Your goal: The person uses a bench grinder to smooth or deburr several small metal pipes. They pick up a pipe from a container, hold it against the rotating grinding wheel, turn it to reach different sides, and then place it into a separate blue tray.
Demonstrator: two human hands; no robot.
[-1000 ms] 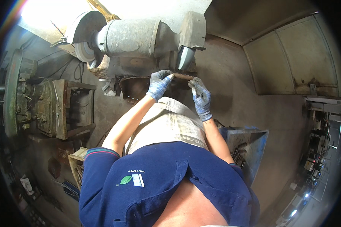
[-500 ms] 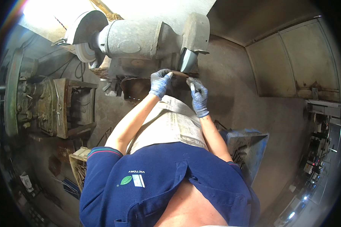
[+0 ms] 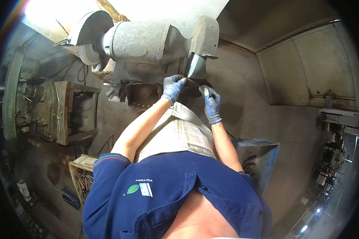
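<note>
A large grey bench grinder fills the top of the view, with one wheel at its left end and a guarded wheel at its right. A sheet of newspaper covers the person's lap. Beside the right knee stands a blue metal bin. Both gloved hands, the left hand and the right hand, are closed on a small metal piece, held just under the guarded wheel.

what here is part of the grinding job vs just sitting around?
In use:
left hand
right hand
metal piece
grinding wheel
bench grinder

Lying about:
wooden crate
blue bin
green machine
</note>
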